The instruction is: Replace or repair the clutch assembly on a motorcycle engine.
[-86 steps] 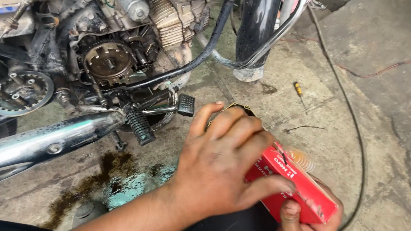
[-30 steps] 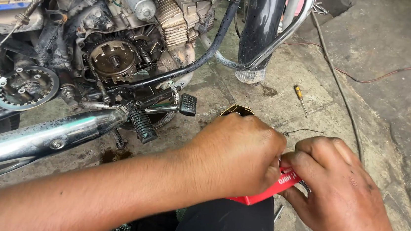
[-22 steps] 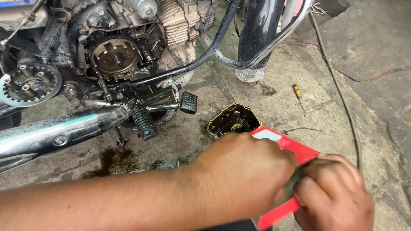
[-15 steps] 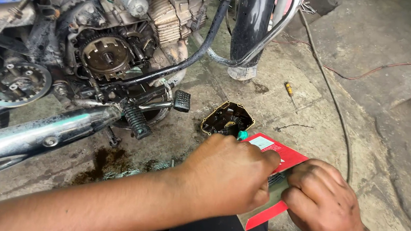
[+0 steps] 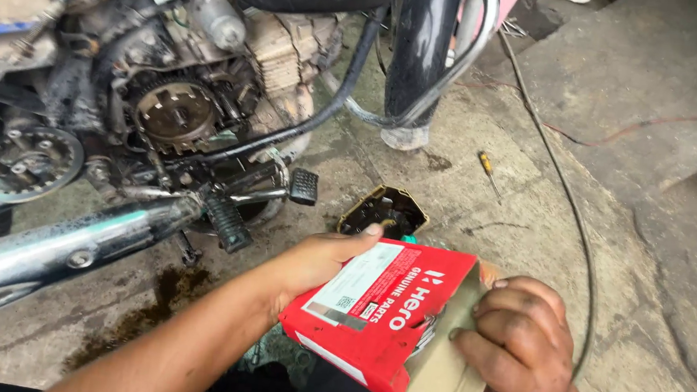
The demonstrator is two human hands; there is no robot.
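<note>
Two hands hold the red carton (image 5: 380,321) just below the dark engine cover (image 5: 384,212) on the floor: left hand (image 5: 318,261) clasps its far edge, right hand (image 5: 520,346) curls over the open flap end, fingertips perhaps inside, its long axis running between them.

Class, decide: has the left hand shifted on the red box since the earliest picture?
Yes. The left hand left the top of the red box for its side nearer the motorcycle.
</note>
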